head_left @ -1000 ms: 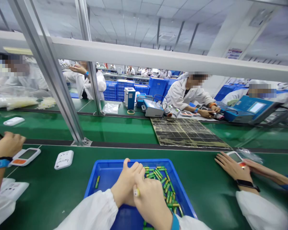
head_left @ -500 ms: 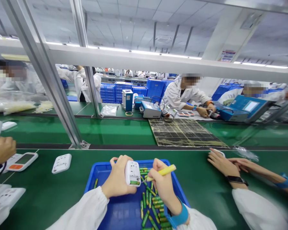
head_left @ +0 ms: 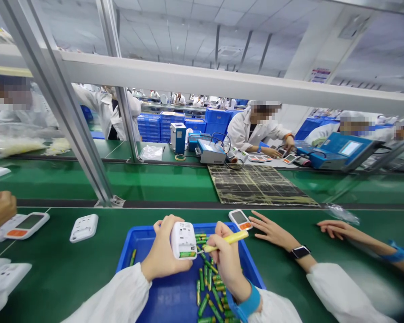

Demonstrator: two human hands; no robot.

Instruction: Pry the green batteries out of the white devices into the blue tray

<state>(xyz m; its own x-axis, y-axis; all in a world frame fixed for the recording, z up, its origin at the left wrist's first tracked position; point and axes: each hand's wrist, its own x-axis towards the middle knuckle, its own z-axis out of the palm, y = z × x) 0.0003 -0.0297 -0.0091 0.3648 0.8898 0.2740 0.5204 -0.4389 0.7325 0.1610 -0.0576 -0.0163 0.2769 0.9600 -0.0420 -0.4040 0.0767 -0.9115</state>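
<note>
My left hand [head_left: 161, 255] holds a white device [head_left: 183, 240] with its back up over the blue tray [head_left: 141, 244]; a green battery sits in its open compartment. My right hand [head_left: 227, 260] grips a yellow pen-like tool [head_left: 226, 241], its tip touching the device's battery bay. Several green batteries [head_left: 210, 287] lie loose in the tray under my right hand. A blue wrist strap [head_left: 247, 305] circles my right wrist.
A co-worker's hand [head_left: 271, 231] on my right touches a white monitor [head_left: 240, 219] beside the tray; their other hand [head_left: 336, 229] rests farther right. At left lie a white device back-up [head_left: 84, 227] and a monitor with screen [head_left: 23, 224]. A dark mat [head_left: 259, 186] lies beyond.
The co-worker's hand on the right has slid a white monitor leftward to the tray's corner. My hands stay over the tray, the yellow tool now tipped into the device's battery bay.
</note>
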